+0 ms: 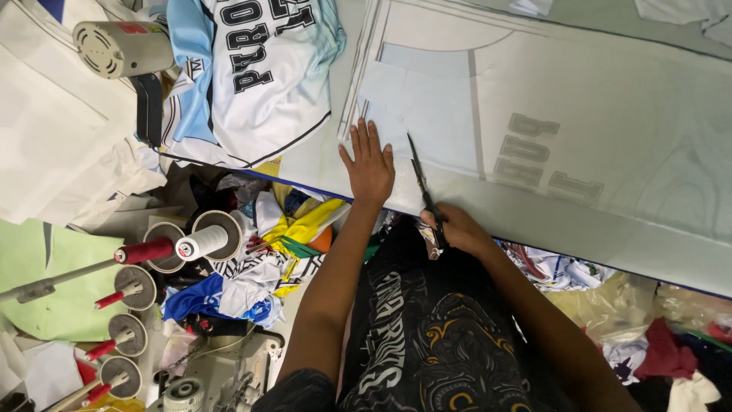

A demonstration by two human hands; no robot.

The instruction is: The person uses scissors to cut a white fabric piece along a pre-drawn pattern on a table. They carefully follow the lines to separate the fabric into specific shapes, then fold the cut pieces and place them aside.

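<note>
- The left hand (369, 164) lies flat and open on the printed fabric sheet (579, 145), fingers spread. It grips nothing; it presses the cloth down, seemingly to keep it from sliding or bunching beside the cut.
- The right hand (457, 229) is closed around the handles of the scissors (422, 179), right at the near edge of the worktop (579, 233). The dark blades point away from the person and lie across the pale cloth, just to the right of the left hand's fingers.
- The blades sit close to a grey printed line that borders a pale blue panel, so the sheet seems to be held steady where the line runs.
- The fabric sheet covers most of the worktop and reaches its near edge, within easy reach of both hands. It carries large grey lettering and curved outlines farther to the right.
- A folded jersey (252, 69) in white and light blue with black lettering rests at the far left of the worktop, well apart from the hands.
- Below the worktop's edge, cloth scraps (305, 229) in yellow, green, blue and white are heaped by the person's left arm.
- Thread spools (202, 243) stand on a rack at the left, one red and one white on top, near a sewing machine (221, 374).
</note>
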